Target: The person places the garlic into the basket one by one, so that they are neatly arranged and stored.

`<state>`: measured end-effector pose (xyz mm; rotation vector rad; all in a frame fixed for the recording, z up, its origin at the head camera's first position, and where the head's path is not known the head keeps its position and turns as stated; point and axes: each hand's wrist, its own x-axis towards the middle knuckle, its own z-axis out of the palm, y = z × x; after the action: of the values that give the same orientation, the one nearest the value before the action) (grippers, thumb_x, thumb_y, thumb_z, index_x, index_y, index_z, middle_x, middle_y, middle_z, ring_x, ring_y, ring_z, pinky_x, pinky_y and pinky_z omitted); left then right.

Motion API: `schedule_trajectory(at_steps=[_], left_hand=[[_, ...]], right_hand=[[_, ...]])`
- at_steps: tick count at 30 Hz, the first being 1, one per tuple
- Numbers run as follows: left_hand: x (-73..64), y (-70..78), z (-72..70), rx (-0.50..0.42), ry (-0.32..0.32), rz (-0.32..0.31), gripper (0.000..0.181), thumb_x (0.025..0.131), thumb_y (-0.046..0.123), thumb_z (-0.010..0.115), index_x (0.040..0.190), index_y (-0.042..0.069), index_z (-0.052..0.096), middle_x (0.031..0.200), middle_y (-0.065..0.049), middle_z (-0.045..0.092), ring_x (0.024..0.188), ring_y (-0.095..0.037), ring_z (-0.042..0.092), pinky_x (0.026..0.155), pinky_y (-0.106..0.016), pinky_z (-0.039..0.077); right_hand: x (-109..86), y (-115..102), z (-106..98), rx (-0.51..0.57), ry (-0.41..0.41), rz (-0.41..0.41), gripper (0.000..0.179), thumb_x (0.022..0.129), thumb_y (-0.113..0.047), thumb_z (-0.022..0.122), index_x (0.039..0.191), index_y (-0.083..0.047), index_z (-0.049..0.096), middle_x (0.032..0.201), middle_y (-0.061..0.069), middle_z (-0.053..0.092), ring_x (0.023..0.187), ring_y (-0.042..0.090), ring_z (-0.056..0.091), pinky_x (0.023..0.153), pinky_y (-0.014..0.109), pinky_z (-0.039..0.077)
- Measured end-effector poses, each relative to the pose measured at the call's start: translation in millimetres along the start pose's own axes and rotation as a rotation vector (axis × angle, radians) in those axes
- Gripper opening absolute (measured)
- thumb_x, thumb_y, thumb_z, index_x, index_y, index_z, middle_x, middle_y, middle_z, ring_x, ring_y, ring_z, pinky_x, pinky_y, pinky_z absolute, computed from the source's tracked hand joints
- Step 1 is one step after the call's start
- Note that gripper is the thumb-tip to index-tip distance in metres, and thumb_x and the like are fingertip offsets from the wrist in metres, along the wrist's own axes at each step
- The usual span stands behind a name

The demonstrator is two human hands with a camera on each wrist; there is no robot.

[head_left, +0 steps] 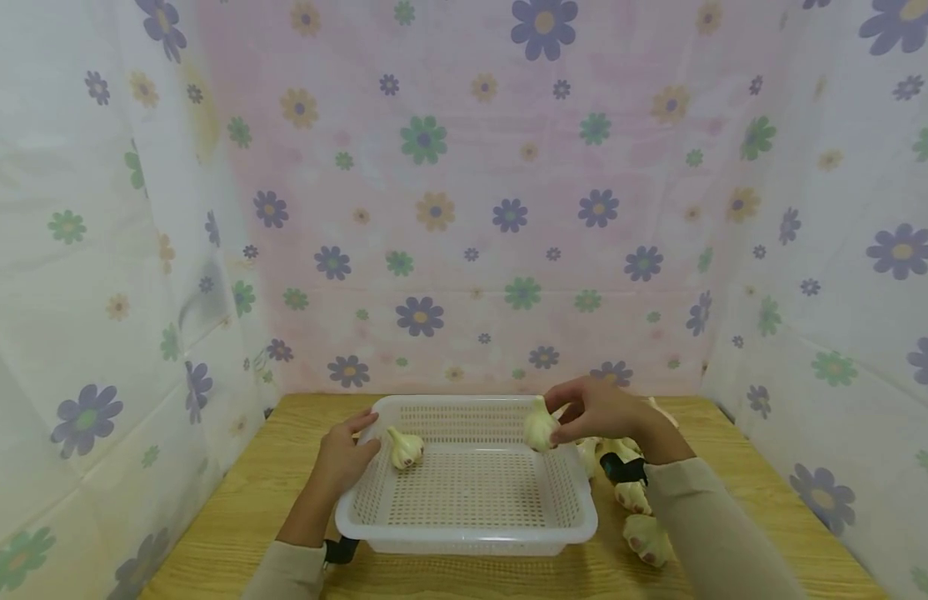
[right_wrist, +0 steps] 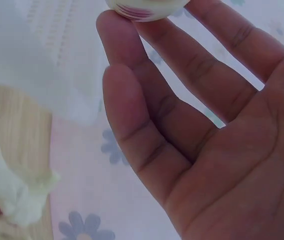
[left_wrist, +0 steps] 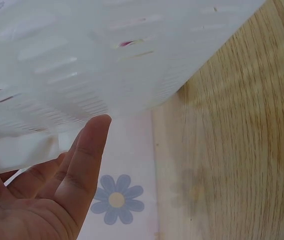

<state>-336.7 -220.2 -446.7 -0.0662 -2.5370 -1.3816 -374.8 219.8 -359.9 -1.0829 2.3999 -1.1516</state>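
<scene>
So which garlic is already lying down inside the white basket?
The garlic bulb at the basket's left side, near the left hand. It lies on the mesh floor; the right hand holds another, and the rest sit outside on the table.

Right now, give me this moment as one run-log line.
left hand: steadies basket | right hand: holds garlic bulb over basket | one bulb inside
</scene>
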Motion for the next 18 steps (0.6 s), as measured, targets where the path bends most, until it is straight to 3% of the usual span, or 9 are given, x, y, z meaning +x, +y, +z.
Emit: schedule_trajectory(at_steps=[6,12,18], left_hand=[[-0.6,0.7,-0.7,-0.002,-0.009,-0.002,0.053,0.093,0.011,0.064,0.145,0.002,0.059,0.162,-0.01,0.045,0.126,-0.044,0.063,0.092,-0.046,0.061],[-1.3,2.8,-1.8,-0.001,-0.015,0.001,0.053,0.094,0.011,0.064,0.146,0.001,0.058,0.162,-0.011,0.044,0.126,-0.044,0.063,0.092,-0.046,0.061],[-1.3,3.3,-2.1,-0.002,-0.023,-0.005,0.053,0.094,0.011,0.063,0.146,0.001,0.057,0.163,-0.011,0.044,0.127,-0.045,0.062,0.094,-0.047,0.06]], right_hand=[[22.2,0,11,-0.016,-0.023,-0.032,0.036,0.09,-0.021,0.08,0.125,-0.017,0.072,0.122,0.007,0.073,0.1,0.025,0.077,0.082,0.036,0.063],[39.5,-3,20,-0.037,0.0,0.018,0.045,0.088,-0.024,0.081,0.13,-0.013,0.07,0.127,0.01,0.07,0.105,0.03,0.074,0.088,0.04,0.062],[56.2,-4,30,-0.003,-0.006,0.019,0.04,0.088,-0.019,0.081,0.126,-0.011,0.072,0.122,0.011,0.072,0.104,0.033,0.074,0.088,0.039,0.062]])
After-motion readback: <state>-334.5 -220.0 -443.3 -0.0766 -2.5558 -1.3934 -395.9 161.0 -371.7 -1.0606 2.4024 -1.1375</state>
